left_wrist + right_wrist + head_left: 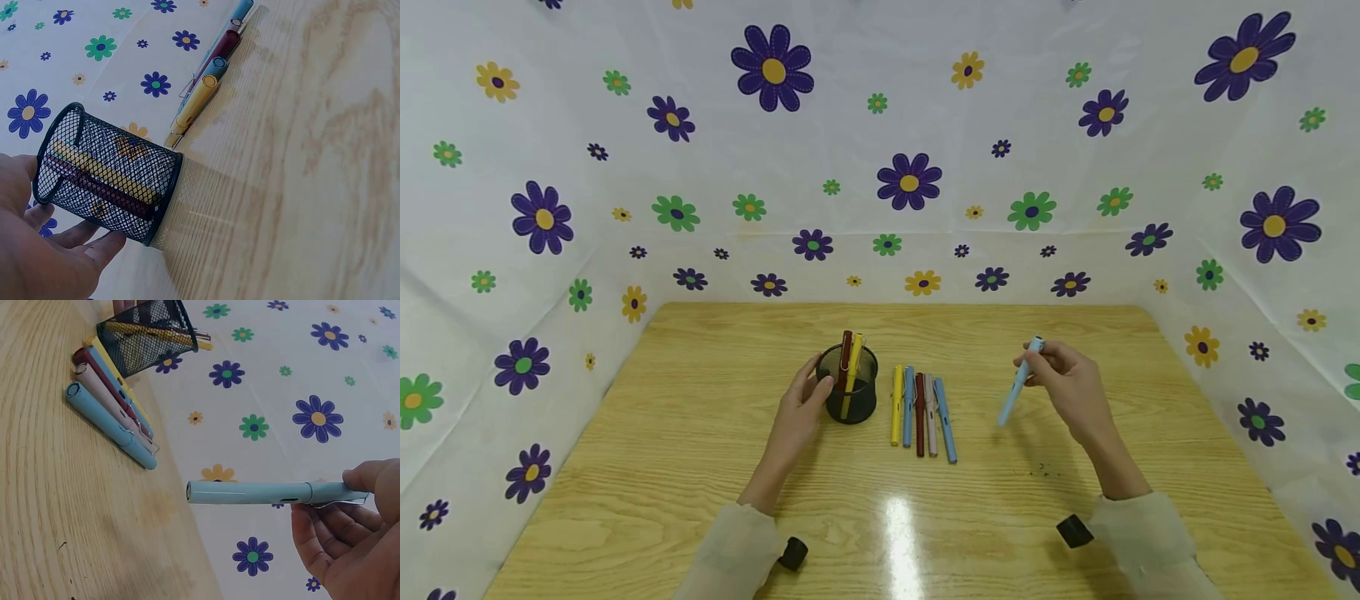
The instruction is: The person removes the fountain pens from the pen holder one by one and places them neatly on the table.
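A black mesh pen cup (861,407) stands upright on the table, with a dark red pen (846,354) and a yellow pen (855,358) leaning inside it. My left hand (797,410) holds the cup from its left side, thumb near the rim and fingers along the mesh (119,169). On the right, my right hand (1073,390) pinches a light blue pen (1017,392) by its capped end, above the table. In the right wrist view that pen (250,492) points away from the fingers, its clip facing the fingertips.
Right of the cup lies a row of pens: yellow (897,408), blue (908,412), dark red (921,417), pale pink (931,421) and another blue (947,425). Small dark crumbs (1042,472) dot the wooden table (662,450). A flowered cloth (842,150) surrounds it.
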Tool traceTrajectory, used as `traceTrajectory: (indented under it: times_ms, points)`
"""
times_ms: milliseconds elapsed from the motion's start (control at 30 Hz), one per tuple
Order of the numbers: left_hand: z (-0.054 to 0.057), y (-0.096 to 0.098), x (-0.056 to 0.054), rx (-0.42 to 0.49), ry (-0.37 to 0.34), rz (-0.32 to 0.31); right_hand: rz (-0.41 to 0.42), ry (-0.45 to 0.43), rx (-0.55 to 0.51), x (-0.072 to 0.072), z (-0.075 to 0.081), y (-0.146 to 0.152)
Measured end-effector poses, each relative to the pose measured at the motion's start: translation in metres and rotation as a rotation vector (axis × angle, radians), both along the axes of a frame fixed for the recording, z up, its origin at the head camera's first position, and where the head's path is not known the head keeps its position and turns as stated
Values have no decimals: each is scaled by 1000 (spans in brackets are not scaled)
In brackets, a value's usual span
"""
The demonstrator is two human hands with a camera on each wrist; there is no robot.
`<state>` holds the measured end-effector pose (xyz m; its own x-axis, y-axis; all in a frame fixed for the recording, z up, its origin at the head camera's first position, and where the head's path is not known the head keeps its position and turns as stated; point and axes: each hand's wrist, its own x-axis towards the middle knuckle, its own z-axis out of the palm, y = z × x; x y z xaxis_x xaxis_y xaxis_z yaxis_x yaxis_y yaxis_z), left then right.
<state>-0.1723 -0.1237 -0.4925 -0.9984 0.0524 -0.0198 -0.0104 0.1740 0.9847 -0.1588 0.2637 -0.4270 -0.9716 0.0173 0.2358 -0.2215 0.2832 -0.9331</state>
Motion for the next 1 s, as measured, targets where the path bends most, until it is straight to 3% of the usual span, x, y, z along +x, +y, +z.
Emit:
traceTrajectory:
  times_ms: [367,1000]
  points:
    - [2,-1,3,7,-13,-6,19,-122,21,-2,-11,-5]
    - [3,-1,2,7,-6,-6,54,-227,78,-14,-28,-27]
